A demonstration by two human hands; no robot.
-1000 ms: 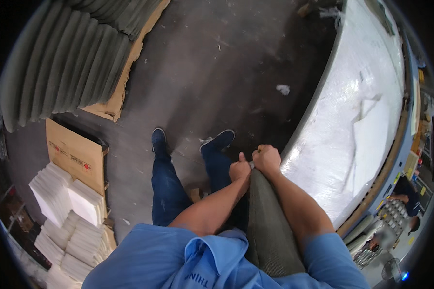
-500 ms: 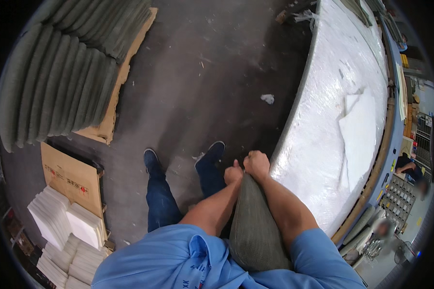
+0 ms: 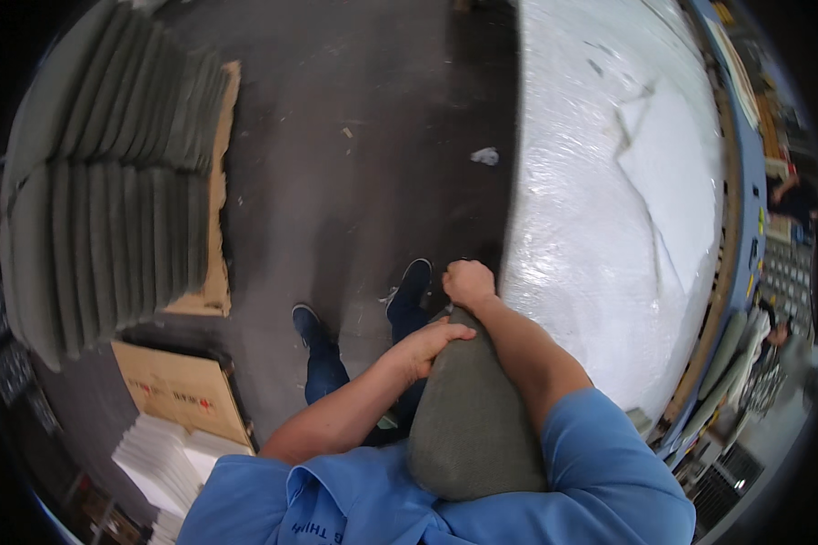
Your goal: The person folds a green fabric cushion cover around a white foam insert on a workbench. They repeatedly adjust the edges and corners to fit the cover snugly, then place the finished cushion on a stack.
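Grey-green cushion (image 3: pixel 482 413) lying back from grip toward blue shirt (image 3: pixel 609 454), long axis pointing outward, skinny end foremost. Left hand (image 3: pixel 434 347) clamping its left edge, sitting nearer fat end; right hand (image 3: pixel 469 284) making fist at tip, can't tell around what. Cardboard sheet (image 3: pixel 211 297) holding stacked dark cushions (image 3: pixel 109 245); printed cardboard (image 3: pixel 177 377) sitting by white pads (image 3: pixel 154 454), honestly can't tell if box.

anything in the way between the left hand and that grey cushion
Nothing visible: the left hand is directly on the grey cushion, thumb laid over it near the narrow end. The right hand, closed beside that end, isn't between them; what its fingers pinch is hidden.
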